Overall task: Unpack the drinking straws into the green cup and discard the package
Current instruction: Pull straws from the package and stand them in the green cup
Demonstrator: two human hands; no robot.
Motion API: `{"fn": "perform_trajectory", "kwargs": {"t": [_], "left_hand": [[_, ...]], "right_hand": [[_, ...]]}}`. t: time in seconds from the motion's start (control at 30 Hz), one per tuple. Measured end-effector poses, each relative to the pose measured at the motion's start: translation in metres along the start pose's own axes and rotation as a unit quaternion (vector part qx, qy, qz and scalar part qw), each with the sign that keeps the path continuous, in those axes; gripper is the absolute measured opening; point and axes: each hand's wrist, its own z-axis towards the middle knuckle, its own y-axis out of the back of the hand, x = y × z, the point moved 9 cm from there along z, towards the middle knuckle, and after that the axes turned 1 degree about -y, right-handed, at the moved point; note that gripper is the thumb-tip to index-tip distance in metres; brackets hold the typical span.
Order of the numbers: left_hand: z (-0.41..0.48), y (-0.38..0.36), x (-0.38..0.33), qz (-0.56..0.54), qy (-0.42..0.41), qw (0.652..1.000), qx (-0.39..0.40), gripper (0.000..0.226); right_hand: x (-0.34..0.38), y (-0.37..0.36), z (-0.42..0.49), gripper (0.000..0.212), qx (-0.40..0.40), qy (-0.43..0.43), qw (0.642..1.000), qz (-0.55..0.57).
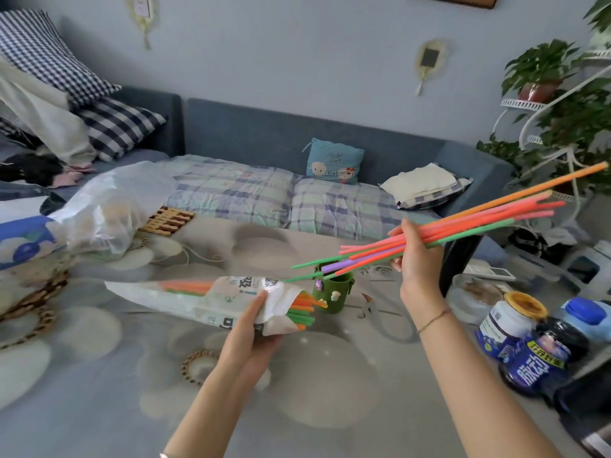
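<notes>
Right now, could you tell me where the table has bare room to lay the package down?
The table is bare in front of the green cup, between both forearms, and at near left. It is crowded at right by the jars and at far left by the plastic bags.

The cup [334, 294] stands on the table [99, 375], package [211, 300] to its left, jars [529, 342] right.

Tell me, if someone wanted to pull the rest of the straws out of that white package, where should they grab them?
Grip the orange and green straw ends poking out of the package mouth, coming from its right, the cup side. Only those ends are bare, and the left hand already holds the package just behind the opening.
</notes>
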Motion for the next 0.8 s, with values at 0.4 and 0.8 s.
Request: {"fn": "perform_trajectory", "kwargs": {"t": [0.4, 0.8], "left_hand": [[-0.028, -0.022, 0.004, 0.023, 0.003, 1.0, 0.004, 0.013], [-0.002, -0.001, -0.028, 0.013, -0.035, 0.998, -0.049, 0.019]], "right_hand": [[-0.015, 0.027, -0.048, 0.034, 0.004, -0.056, 0.996, 0.073], [0.028, 0.008, 0.018, 0.029, 0.024, 0.115, 0.981, -0.153]]}}
